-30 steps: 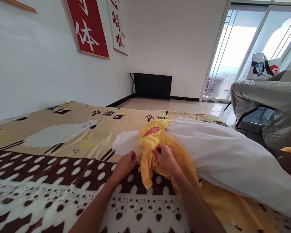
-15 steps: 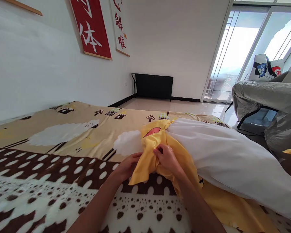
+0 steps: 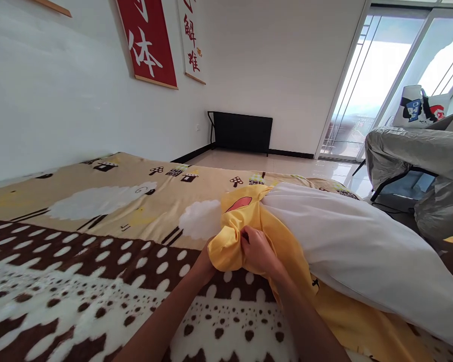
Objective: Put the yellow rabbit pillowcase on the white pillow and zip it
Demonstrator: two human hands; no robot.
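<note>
A yellow cloth cover (image 3: 294,251) with a pink patch lies bunched around the near end of a long white pillow (image 3: 347,226). Its fabric also spreads beneath the pillow toward the lower right. My right hand (image 3: 258,251) is closed on the yellow cloth, fingers pinching a fold. My left hand (image 3: 207,261) is mostly hidden behind and under the loose end of the cloth, at its left side; its fingers do not show. Both forearms reach in from the bottom.
A patterned blanket (image 3: 98,301), brown, white and beige, covers the bed. Beyond it a black panel (image 3: 242,131) leans by the wall. At the right stands a table under a grey cover (image 3: 411,151) with a printed bag (image 3: 411,108). Scrolls hang on the left wall.
My left hand has gone in behind the loose cloth end, which is now folded up and rounded instead of hanging down. My right hand keeps its pinch. The view has shifted slightly.
</note>
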